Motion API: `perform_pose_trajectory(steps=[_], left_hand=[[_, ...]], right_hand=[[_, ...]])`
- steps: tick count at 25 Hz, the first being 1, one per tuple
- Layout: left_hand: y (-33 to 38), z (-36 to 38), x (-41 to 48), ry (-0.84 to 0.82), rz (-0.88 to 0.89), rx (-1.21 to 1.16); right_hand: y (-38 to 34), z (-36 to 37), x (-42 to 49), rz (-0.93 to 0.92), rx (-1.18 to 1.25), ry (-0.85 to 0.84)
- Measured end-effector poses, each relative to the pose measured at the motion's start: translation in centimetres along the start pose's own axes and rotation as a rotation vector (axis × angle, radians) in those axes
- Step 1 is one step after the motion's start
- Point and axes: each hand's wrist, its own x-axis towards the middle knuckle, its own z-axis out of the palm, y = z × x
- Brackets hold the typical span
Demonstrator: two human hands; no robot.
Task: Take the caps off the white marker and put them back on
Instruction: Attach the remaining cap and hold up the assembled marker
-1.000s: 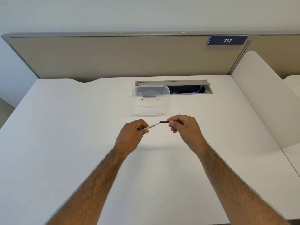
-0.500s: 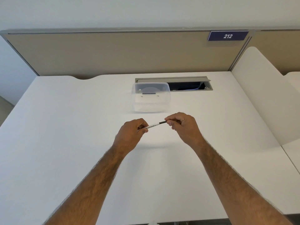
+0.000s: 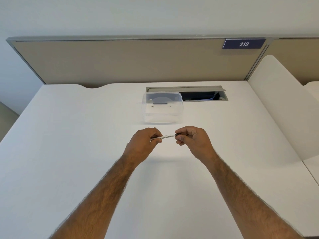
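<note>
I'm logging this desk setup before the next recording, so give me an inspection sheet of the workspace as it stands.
Surface: white desk, bare apart from one container.
Job's things: white marker held level above the desk between both hands; black cap at its right end, against the barrel. The other end is hidden in the left hand.
Clutter: clear plastic container behind the hands, apart from them.
Hands: left hand closed on the marker's left end; right hand pinching the black cap.
Cables: light cables seen inside the open cable hatch.
Surroundings: beige partition with a blue sign reading 212; white side divider on the right.
</note>
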Motion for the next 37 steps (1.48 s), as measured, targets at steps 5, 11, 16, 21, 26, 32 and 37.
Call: perform_pose_trajectory(steps=[5, 11, 16, 21, 26, 32, 37], left_hand=[[0.6, -0.1, 0.5, -0.007, 0.008, 0.004], [1.0, -0.2, 0.7, -0.024, 0.041, 0.028], [1.7, -0.2, 0.9, -0.124, 0.095, 0.081], [1.9, -0.5, 0.7, -0.038, 0.117, 0.135], [2.2, -0.4, 0.7, -0.096, 0.114, 0.105], [2.4, -0.7, 0.5, -0.051, 0.1, 0.138], [2.8, -0.9, 0.4, -0.061, 0.203, 0.199]], right_hand=[[0.5, 0.1, -0.1, 0.029, 0.019, 0.042], [0.6, 0.2, -0.1, 0.038, 0.035, 0.055], [0.4, 0.2, -0.1, 0.022, 0.053, 0.041], [0.5, 0.5, -0.2, 0.019, 0.045, 0.041], [0.2, 0.4, -0.3, 0.01, 0.047, 0.042], [0.2, 0.8, -0.8, 0.023, 0.056, 0.049], [-0.1, 1.0, -1.1, 0.017, 0.049, 0.052]])
